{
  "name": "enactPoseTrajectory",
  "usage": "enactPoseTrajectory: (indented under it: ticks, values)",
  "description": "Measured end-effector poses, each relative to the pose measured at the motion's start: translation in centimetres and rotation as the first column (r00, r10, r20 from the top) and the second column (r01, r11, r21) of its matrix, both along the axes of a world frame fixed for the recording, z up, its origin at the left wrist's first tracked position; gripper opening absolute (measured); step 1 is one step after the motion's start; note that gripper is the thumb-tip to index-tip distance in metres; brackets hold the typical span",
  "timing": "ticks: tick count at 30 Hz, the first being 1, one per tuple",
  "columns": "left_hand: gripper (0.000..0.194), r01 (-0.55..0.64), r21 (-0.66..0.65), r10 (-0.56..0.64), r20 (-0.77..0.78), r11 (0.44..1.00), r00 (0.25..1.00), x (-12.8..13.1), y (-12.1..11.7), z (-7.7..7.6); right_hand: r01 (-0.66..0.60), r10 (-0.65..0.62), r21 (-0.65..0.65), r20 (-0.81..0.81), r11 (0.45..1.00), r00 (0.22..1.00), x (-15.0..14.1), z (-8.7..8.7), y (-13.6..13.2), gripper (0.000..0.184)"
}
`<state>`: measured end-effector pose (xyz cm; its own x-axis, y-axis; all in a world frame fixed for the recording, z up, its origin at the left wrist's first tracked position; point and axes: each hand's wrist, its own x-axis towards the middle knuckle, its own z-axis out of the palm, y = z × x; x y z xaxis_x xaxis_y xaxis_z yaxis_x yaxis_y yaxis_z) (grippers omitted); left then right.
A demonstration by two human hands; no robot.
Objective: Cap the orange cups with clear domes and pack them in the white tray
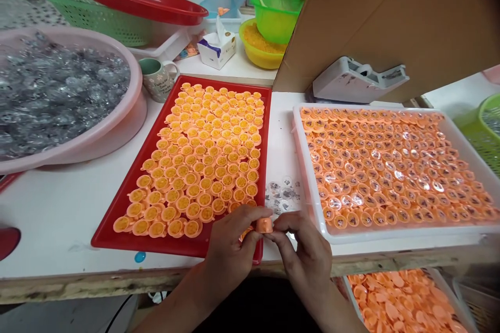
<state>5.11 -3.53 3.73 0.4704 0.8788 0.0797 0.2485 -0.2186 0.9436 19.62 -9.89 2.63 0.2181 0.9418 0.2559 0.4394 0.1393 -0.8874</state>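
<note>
Head view: at lower centre of the frame, a small orange cup [264,225] sits raised between both hands, just over the right edge of the red tray [105,237]. The left hand [232,242] is nearly closed, thumb and fingertips pinching the cup's left side; the right hand [304,250] is closed to a fingertip pinch at its lower right. The cup looks like moulded plastic, so probably light, stiff and a little slippery; a gentle grip on its side walls should suit. Room sideways is narrow: the strip of white desk [279,140] between the red tray and the white tray [385,239] carries flat clear discs [287,192]. The desk's wooden front edge runs just below the hands, and both trays have raised rims.
</note>
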Motion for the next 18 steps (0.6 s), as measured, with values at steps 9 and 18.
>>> enactPoseTrajectory:
  ticks: [9,18]
  values:
    - [0.03,0.049,-0.2,-0.037,0.066,0.979,0.997,-0.1,0.3,0.2,0.009,-0.014,-0.102,-0.048,0.995,0.999,0.6,0.1,0.4,0.031]
    - [0.025,-0.035,-0.085,0.026,-0.105,0.996,0.994,0.8,0.2,-2.3,0.048,-0.052,-0.167,-0.019,0.985,0.998,0.0,-0.2,1.4,0.005]
